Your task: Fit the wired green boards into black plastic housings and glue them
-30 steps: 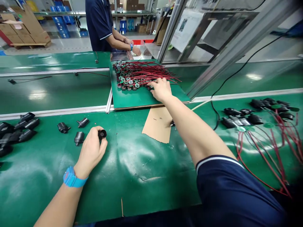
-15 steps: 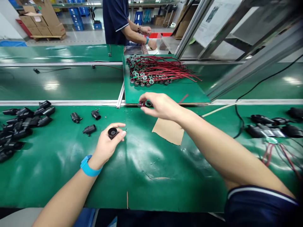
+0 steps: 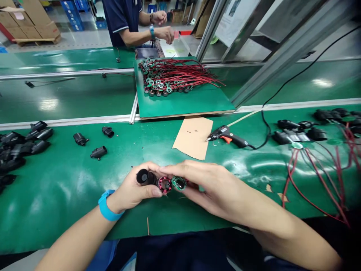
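Note:
My left hand (image 3: pixel 131 190) is closed round a black cylindrical plastic housing (image 3: pixel 143 177), its round end facing up. Against its thumb and fingertips sits a small motor stator ring (image 3: pixel 164 184) with red windings. My right hand (image 3: pixel 217 184) meets the left from the right, fingers closed over the stator and a small green circuit board (image 3: pixel 179 183) beside it. Both hands touch at the stator, above the near part of the green bench (image 3: pixel 141 203). Its wires are mostly hidden by my right hand.
Stators with red wires (image 3: pixel 180 77) pile on a raised green board (image 3: pixel 183 105). A glue gun (image 3: pixel 228 136) lies by a cardboard piece (image 3: pixel 191 137). Black housings (image 3: pixel 26 141) lie left; wired assemblies (image 3: pixel 296 131) lie right. A co-worker (image 3: pixel 124 22) stands across the bench.
My right hand has come back from beside the raised board with the stator and met my left hand. My left hand has moved slightly nearer me. The glue gun has come into sight.

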The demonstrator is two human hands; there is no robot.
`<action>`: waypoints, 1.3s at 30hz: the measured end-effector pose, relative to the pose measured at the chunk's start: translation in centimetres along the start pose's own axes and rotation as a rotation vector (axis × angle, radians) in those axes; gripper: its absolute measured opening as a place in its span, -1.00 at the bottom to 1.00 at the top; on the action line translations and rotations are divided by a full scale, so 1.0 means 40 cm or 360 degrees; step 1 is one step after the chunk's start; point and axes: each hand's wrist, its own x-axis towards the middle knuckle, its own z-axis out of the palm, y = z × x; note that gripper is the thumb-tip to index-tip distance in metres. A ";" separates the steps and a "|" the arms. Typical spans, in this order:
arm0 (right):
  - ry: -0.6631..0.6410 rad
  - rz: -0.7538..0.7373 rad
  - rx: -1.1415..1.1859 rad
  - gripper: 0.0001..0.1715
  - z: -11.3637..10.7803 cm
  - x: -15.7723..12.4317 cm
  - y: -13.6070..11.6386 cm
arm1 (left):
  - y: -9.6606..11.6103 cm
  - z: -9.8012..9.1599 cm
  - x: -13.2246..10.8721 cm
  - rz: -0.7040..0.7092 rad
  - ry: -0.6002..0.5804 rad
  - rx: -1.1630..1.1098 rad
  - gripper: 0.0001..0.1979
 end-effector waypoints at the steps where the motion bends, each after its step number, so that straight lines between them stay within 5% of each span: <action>1: 0.0051 0.0042 0.0113 -0.45 0.006 -0.004 0.009 | 0.003 0.001 0.001 -0.0015 -0.0018 0.0013 -0.62; 8: 0.0392 0.0296 0.0662 -0.80 0.064 0.004 0.046 | 0.005 0.003 0.010 -0.0160 -0.0078 0.0178 -0.63; 16: 0.0894 -0.0001 0.0154 -0.95 0.121 0.003 0.074 | -0.027 0.031 0.010 0.0058 0.0347 0.0367 -0.66; 28: 0.0475 0.0409 0.0720 -0.85 0.093 0.003 0.071 | 0.008 0.051 0.000 -0.0029 0.0439 0.0458 -0.73; 39: 0.0811 0.0203 0.0429 -0.81 0.134 0.010 0.074 | -0.024 0.041 -0.016 0.0092 0.0407 0.0295 -0.73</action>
